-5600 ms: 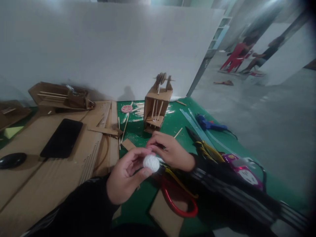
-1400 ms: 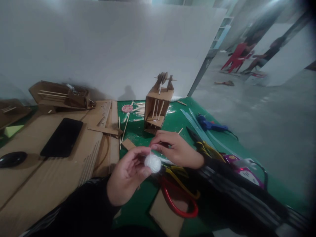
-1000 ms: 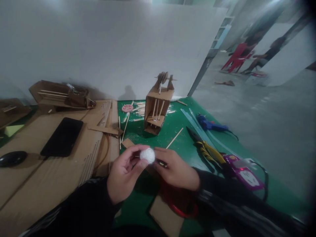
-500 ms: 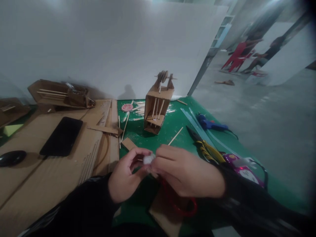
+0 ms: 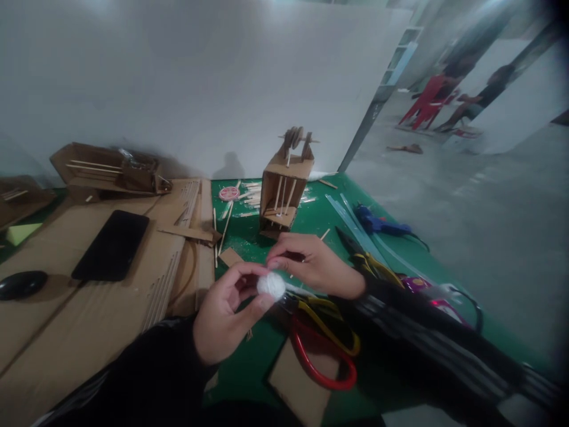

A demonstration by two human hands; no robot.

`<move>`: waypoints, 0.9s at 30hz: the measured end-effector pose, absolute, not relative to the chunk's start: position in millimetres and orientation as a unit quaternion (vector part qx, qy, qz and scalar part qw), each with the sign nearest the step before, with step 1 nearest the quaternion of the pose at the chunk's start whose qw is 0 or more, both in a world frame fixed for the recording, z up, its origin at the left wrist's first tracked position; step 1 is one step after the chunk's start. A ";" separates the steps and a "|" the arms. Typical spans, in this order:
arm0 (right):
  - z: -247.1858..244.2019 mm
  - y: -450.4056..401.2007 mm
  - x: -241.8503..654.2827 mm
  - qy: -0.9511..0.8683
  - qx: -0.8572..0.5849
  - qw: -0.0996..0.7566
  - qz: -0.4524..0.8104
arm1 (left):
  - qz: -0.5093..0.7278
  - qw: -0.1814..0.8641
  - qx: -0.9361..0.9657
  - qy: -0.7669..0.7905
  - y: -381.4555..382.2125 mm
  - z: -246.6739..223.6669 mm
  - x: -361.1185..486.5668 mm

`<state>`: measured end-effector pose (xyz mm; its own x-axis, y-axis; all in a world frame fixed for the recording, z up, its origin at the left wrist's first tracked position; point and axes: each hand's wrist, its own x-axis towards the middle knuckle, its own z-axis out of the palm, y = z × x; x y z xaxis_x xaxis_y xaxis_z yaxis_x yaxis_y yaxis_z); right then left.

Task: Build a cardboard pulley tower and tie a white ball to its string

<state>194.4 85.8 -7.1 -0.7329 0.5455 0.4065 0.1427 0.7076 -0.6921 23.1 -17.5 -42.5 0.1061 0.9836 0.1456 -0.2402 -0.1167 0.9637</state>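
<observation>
A small ball of white string [image 5: 271, 287] is held between the thumb and fingers of my left hand [image 5: 226, 311]. My right hand [image 5: 306, 261] is closed in a pinch at the ball's upper edge; a strand in its fingertips is too fine to make out. Just below the right hand lie scissors with red and yellow handles [image 5: 299, 350], partly over a cardboard piece [image 5: 302, 385]. Beyond the hands stands an upright cardboard box model [image 5: 284, 193], with sticks and a string inside and a pulley [image 5: 294, 137] on top.
Pliers [image 5: 376, 267], clear glue sticks [image 5: 355, 225] and a blue glue gun [image 5: 382, 222] lie on the right of the green table [image 5: 311, 213]. At left, a phone [image 5: 111, 245] and a mouse [image 5: 22, 286] rest on cardboard. Two people sit far back right.
My right hand has moved up and away from in front of the ball, exposing it and the scissors' handles. My left hand keeps its hold with little movement.
</observation>
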 end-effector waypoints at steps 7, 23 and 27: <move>-33.4 75.1 193.6 -0.858 -0.251 0.287 0.345 | 0.574 0.508 0.503 0.399 -16.7 -38.4 22.6; 9.1 28.6 204.9 -0.960 -0.194 0.139 0.145 | 0.552 0.493 0.527 0.418 -16.8 -44.2 26.6; 23.7 35.4 206.8 -0.972 -0.156 0.126 0.118 | 0.515 0.541 0.527 0.407 -17.8 -43.3 24.9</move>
<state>206.8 35.4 23.7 -0.9192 0.3336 0.2091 0.2740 0.9234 -0.2687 24.9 -17.8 -43.3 0.1395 0.9849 0.1024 -0.1281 -0.0846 0.9882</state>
